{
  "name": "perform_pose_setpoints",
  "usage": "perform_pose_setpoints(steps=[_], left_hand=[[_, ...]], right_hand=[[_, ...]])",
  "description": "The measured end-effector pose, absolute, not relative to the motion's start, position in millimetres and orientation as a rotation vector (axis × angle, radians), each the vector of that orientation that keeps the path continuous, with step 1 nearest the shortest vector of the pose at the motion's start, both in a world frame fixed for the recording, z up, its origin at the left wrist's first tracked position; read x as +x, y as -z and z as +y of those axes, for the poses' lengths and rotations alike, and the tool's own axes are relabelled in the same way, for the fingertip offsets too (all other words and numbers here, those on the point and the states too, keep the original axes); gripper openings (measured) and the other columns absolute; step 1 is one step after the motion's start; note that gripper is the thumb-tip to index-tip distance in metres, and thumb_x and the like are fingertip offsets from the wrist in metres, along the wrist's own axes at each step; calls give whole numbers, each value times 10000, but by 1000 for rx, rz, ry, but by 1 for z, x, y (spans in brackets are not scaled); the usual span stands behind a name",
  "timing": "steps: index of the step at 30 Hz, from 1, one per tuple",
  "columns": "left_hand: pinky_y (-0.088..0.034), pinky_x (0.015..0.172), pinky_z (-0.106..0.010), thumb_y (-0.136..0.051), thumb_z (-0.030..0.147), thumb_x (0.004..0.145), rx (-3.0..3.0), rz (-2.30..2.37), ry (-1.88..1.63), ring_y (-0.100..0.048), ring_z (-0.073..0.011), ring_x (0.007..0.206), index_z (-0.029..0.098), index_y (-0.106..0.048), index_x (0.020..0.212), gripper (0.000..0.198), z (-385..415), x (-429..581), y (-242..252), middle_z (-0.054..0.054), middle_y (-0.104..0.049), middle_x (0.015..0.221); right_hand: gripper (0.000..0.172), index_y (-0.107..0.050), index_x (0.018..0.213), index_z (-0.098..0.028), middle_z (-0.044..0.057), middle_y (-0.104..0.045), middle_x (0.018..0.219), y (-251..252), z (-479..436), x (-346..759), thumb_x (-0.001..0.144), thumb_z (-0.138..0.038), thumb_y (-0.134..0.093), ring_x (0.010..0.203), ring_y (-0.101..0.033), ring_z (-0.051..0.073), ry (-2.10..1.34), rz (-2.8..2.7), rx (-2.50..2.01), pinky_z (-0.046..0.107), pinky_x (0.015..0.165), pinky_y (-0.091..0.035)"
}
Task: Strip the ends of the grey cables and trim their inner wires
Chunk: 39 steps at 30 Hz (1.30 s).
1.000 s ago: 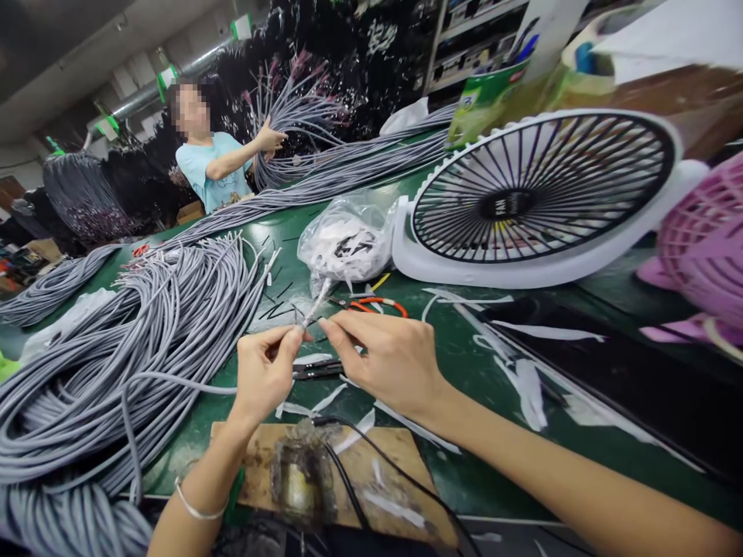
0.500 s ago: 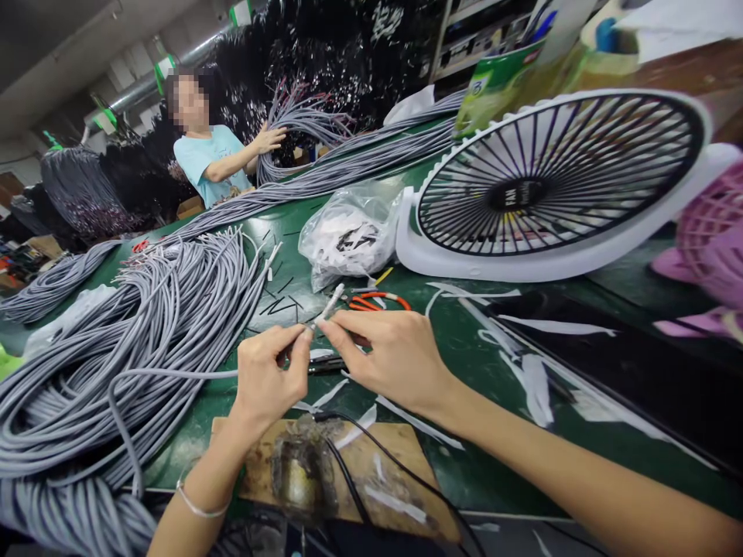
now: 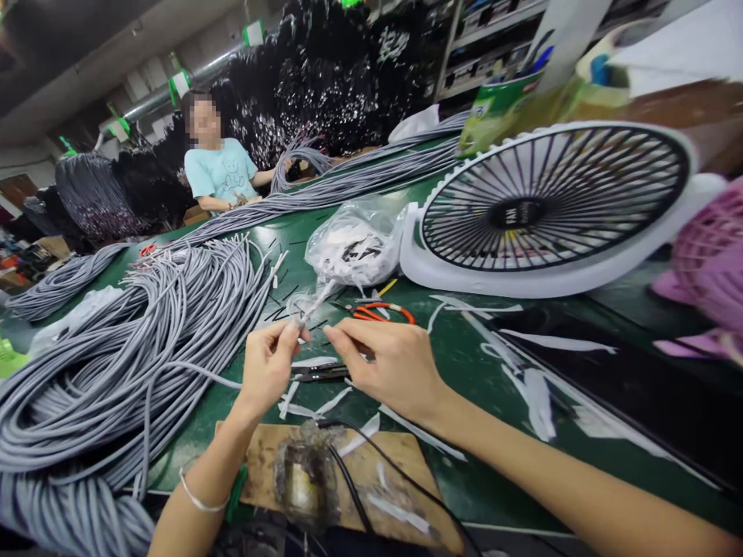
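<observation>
My left hand point(image 3: 270, 362) pinches a grey cable point(image 3: 203, 373) near its end, between thumb and forefinger. The cable's whitish end point(image 3: 318, 300) sticks up beyond the fingertips, blurred. A small gap to the right, my right hand point(image 3: 398, 363) has thumb and forefinger drawn together. Whatever it may hold between the tips is too small to make out. Below and between the hands lie black-handled pliers point(image 3: 320, 373). Orange-handled scissors point(image 3: 383, 312) rest just beyond the right hand. A big heap of grey cables point(image 3: 168, 333) fills the left side.
A clear bag of white strips point(image 3: 348, 251) sits beside a white fan point(image 3: 539, 209). White scraps point(image 3: 537, 398) litter the green table point(image 3: 464, 418). A wooden board point(image 3: 400, 464) carrying a metal device point(image 3: 306, 480) is at the near edge. Across the table, a person point(image 3: 224, 170) handles cables.
My hands have moved apart; the left has shifted slightly left with the cable, whose end now tilts further right. The person opposite has lowered the raised arm.
</observation>
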<state>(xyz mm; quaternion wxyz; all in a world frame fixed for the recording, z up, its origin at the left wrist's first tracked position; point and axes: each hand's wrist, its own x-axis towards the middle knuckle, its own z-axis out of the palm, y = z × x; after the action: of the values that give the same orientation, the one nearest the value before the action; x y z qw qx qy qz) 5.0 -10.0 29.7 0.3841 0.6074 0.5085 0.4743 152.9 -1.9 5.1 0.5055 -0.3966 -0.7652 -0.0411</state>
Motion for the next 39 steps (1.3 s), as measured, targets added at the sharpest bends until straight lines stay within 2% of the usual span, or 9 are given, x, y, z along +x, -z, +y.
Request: perform_pose_setpoints(steps=[4,10,16,19,25,29,32,36,39], left_hand=[[-120,384,-201,-531,554,733,1462,1181,-1169,-149,-37,390,134,-526,628,433,-16,9,-32,82,-234,465],[-150,395,-199,-528,532,752,1530,1182,-1172,-169,-39,402,126,-549,627,425,-16,9,-32,74,-257,468],[-261,445,-209,-489,407,804,1746,1262,-1194,-318,-73,462,121,-606,669,337,-17,12,-29,20,-432,517],[-293,484,-220,-458,335,823,1875,1352,-1217,-378,-92,498,128,-609,686,290,-19,14,-25,-5,-510,563],[-282,459,-208,-465,328,804,1760,1430,-1273,-375,-89,481,145,-567,656,256,-18,15,-23,15,-478,538],[-261,431,-197,-478,356,786,1553,1543,-1342,-338,-73,439,142,-544,608,287,-2,5,-20,40,-409,484],[-225,400,-185,-473,377,789,1449,1499,-1367,-272,-54,396,140,-555,657,283,2,2,-17,68,-353,470],[-266,412,-176,-515,377,771,1489,1342,-1342,-337,-51,422,131,-590,734,260,-5,10,-16,46,-449,530],[-293,416,-174,-576,359,728,1488,1307,-1342,-371,-53,437,125,-590,701,237,-10,17,-17,33,-484,543]], right_hand=[[374,-573,555,-169,-23,-534,442,-5,3,155,880,-284,-428,392,-449,75,69,-1851,-985,211,458,-271],[387,-590,572,-152,-22,-518,456,-8,-2,154,885,-296,-413,385,-401,66,-123,-1846,-961,207,455,-275],[412,-568,554,-150,-21,-498,438,-7,0,153,886,-314,-388,378,-392,66,-422,-1844,-920,198,415,-271],[414,-538,521,-156,-21,-497,428,-4,0,152,887,-290,-400,372,-406,65,-242,-1842,-937,205,422,-276],[289,-588,600,-158,13,-632,539,-5,-10,148,859,-192,-466,474,-559,93,192,-1786,-812,217,501,-346],[302,-558,587,-181,-22,-544,449,-10,-24,142,857,-173,-422,394,-448,82,187,-1846,-409,233,443,-309],[291,-526,585,-176,-43,-451,430,-11,-20,142,856,-180,-418,386,-378,66,-45,-1810,-493,210,414,-296],[266,-514,654,-173,-101,-276,429,-10,0,147,717,-415,-601,372,-272,50,-567,-1549,-934,181,348,-245],[332,-584,805,-149,-74,-398,481,-9,6,147,628,-419,-660,421,-384,69,-795,-1530,-959,180,380,-325]])
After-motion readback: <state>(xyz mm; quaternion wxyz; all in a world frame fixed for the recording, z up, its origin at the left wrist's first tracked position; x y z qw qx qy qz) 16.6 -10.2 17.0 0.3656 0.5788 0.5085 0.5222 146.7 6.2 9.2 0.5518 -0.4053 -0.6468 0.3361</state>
